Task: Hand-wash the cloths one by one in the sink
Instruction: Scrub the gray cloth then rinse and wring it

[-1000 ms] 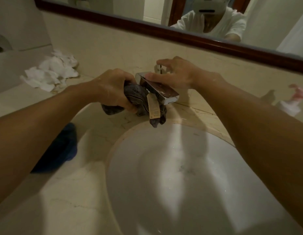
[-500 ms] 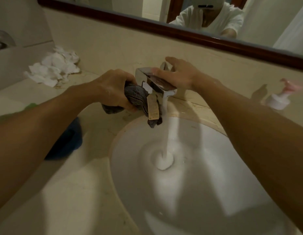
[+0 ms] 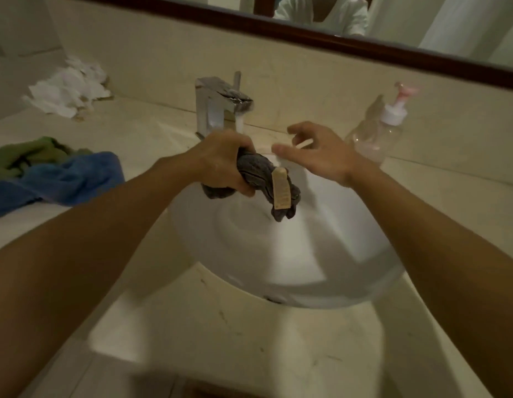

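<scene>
Grey cloth (image 3: 263,179) bunched in left hand (image 3: 220,162), grip clamped on it, over far rim of sink (image 3: 307,282); tan tag hangs down. Right hand (image 3: 318,156) just beside, fingers spread, holding nothing. Faucet (image 3: 218,104) beyond. Blue cloth (image 3: 63,179) and green cloth (image 3: 25,153) left on surface (image 3: 220,340); soap bottle (image 3: 384,130) far right.

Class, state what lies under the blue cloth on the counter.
The blue cloth overlaps a green cloth at its far edge and rests on the counter. Anything beneath stays hidden.

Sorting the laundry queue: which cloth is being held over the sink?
The dark grey cloth with a tan tag, gripped by the left hand; blue cloth and green cloth lie on the counter.
</scene>
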{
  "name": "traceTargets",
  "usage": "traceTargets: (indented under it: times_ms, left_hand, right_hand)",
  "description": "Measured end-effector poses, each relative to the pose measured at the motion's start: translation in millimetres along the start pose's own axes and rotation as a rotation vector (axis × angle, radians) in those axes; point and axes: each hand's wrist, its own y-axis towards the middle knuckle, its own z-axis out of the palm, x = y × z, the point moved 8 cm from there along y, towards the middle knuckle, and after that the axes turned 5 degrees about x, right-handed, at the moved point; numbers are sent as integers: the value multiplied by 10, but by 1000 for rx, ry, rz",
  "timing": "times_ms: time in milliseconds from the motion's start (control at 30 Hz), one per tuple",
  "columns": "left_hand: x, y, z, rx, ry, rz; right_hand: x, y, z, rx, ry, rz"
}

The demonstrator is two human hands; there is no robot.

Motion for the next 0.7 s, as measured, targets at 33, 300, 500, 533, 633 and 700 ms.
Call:
traceTargets:
  times_ms: [33, 300, 500, 533, 633, 700]
  left_hand:
    - [-79, 14, 86, 8, -4, 7]
    - [-645, 285, 632, 42, -64, 105]
    - [-701, 524, 854, 35, -149, 138]
    - [-673, 555, 861, 20, -164, 134]
    - [-474, 653, 859, -34, -149, 48]
    - [-305, 709, 884, -46, -126, -17]
  right_hand:
    - [-64, -105, 82, 88, 36, 23]
    - [-503, -476, 400, 26, -338, -5]
    - [-869, -388, 233, -102, -372, 53]
    - [-946, -375, 203, -126, -350, 66]
    - [-1244, -385, 129, -191, -176, 155]
    - [-1395, -422, 61, -243, -86, 203]
